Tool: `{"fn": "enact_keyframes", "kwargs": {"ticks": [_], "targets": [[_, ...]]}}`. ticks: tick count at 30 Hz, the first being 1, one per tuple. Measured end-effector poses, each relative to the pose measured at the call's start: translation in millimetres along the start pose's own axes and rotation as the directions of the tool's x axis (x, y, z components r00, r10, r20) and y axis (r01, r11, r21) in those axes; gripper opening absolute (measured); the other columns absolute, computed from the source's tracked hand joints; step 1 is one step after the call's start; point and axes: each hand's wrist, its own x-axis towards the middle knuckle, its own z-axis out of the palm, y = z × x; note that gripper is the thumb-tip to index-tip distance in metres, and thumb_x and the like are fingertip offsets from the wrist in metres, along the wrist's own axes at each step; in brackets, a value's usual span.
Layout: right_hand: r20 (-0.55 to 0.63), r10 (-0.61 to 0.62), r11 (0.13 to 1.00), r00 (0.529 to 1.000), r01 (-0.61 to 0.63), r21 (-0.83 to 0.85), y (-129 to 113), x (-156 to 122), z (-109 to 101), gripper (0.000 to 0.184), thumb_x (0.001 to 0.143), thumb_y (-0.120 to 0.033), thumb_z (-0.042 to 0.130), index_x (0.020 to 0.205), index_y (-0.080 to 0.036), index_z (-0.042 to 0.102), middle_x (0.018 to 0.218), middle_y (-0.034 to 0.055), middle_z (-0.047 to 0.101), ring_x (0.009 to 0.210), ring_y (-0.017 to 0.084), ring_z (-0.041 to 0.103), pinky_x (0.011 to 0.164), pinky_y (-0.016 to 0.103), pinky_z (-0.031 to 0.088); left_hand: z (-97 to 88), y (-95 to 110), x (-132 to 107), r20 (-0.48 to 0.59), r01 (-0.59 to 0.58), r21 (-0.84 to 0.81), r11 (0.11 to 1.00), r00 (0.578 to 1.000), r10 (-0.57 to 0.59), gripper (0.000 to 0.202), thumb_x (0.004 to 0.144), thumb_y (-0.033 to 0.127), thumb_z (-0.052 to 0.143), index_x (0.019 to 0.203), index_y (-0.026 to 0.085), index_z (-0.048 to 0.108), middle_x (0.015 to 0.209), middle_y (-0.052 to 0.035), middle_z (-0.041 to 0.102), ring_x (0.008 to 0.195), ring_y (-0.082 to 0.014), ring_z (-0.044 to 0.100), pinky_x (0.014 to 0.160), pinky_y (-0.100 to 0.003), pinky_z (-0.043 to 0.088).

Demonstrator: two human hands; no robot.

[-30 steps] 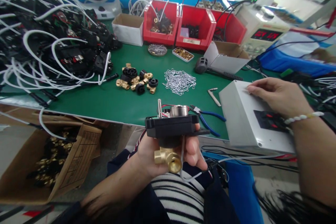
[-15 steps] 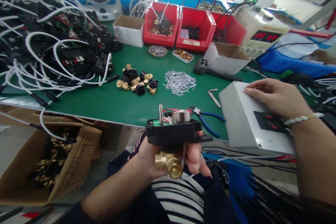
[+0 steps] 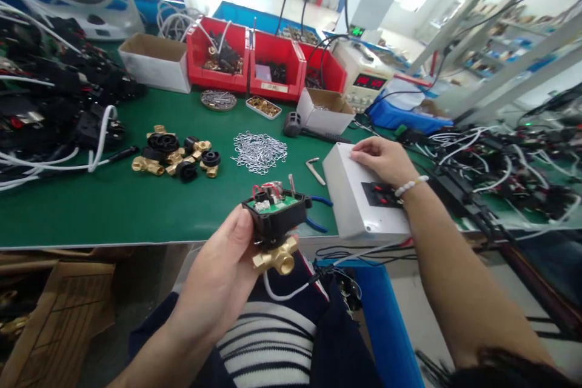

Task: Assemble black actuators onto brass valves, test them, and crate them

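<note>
My left hand is closed round a valve assembly: a black open housing with a green circuit board and red wires on top, and a brass valve body below. A white cable hangs from it toward my lap. I hold it above the front edge of the green table. My right hand rests palm down on a white test box with a black panel and red switches. Its fingers are curled over the box's top.
Brass and black fittings and a pile of wire clips lie mid-table. Blue-handled pliers and a hex key lie by the box. Red bins and a power supply line the back; wired black units crowd the left.
The view has swung right and pulled back. My left hand has turned the valve assembly, so the circuit board faces up and its brass part points right. My right hand stays on the white box.
</note>
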Motion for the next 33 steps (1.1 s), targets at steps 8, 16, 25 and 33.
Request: {"fn": "enact_keyframes", "kwargs": {"ticks": [8, 16, 25, 33], "targets": [[0.023, -0.02, 0.998, 1.0, 0.018, 0.065, 4.2, 4.6, -2.3, 0.028, 0.066, -0.041, 0.073, 0.081, -0.018, 0.068, 0.078, 0.0037, 0.071, 0.076, 0.02, 0.065, 0.076, 0.036, 0.053, -3.5, 9.7, -0.4, -0.069, -0.139, 0.205, 0.969, 0.985, 0.156, 0.05, 0.077, 0.039, 0.081, 0.121, 0.019, 0.066, 0.118, -0.0101, 0.073, 0.104, -0.0269, 0.071, 0.087, -0.035, 0.06], [-0.033, -0.224, 0.964, 0.974, 0.227, 0.142, -47.1, -88.7, -34.9, 0.018, 0.084, -0.038, 0.067, 0.1, -0.03, 0.068, 0.094, 0.0023, 0.075, 0.087, 0.022, 0.073, 0.082, 0.038, 0.061, -0.7, 9.7, 2.2, -0.104, -0.098, 0.185, 0.978, 0.988, 0.118, 0.045, 0.076, 0.032, 0.081, 0.114, 0.012, 0.069, 0.095, -0.0089, 0.076, 0.085, -0.0214, 0.073, 0.075, -0.027, 0.06], [0.425, -0.377, 0.91, 0.823, 0.414, 0.005, 21.0, -187.8, 91.9, 0.042, 0.086, -0.025, 0.062, 0.128, -0.027, 0.066, 0.125, 0.0138, 0.071, 0.113, 0.032, 0.069, 0.095, 0.049, 0.059, 0.2, 13.2, -2.6, 0.042, -0.063, 0.138, 0.988, 0.997, 0.058, 0.03, 0.088, 0.036, 0.07, 0.104, 0.011, 0.073, 0.089, -0.0099, 0.078, 0.08, -0.0211, 0.074, 0.073, -0.028, 0.061], [0.432, -0.396, 0.892, 0.81, 0.451, -0.029, 55.5, -194.0, 117.4, 0.036, 0.089, -0.026, 0.051, 0.117, -0.036, 0.071, 0.108, 0.0021, 0.078, 0.095, 0.027, 0.075, 0.085, 0.042, 0.062, 3.7, 10.2, -0.7, 0.08, -0.056, 0.066, 0.996, 0.996, 0.051, 0.034, 0.091, 0.04, 0.067, 0.111, 0.012, 0.071, 0.099, -0.0109, 0.078, 0.086, -0.0192, 0.075, 0.077, -0.026, 0.062]]}}
